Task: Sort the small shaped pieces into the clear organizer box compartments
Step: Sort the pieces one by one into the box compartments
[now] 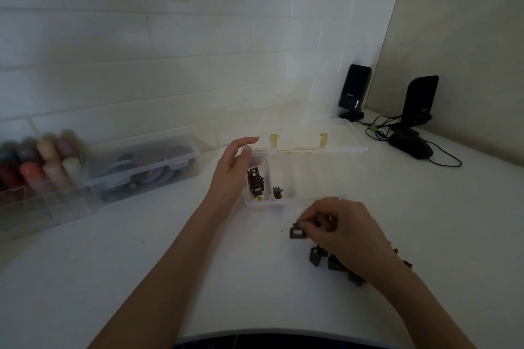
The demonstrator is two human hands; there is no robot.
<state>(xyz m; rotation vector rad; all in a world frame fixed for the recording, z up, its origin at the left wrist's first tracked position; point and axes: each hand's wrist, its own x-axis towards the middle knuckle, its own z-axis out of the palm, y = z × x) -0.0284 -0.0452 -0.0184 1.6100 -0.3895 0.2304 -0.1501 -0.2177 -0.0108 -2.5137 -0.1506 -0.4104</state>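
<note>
The clear organizer box (306,176) stands open on the white table, its lid (312,133) tipped back. Several dark brown pieces (255,181) lie in its leftmost compartment and one small piece (278,192) in the compartment beside it. My left hand (232,170) rests against the box's left side with relaxed fingers. In front of the box, my right hand (340,231) pinches a brown square-framed piece (297,232) on the table. Several loose brown pieces (326,258) lie under and beside that hand, partly hidden.
A clear latched box (147,164) of coloured discs and a tray of coloured rolls (39,161) sit at the left by the wall. Two black speakers (354,91) (419,102), a black mouse (411,144) and cables occupy the back right corner.
</note>
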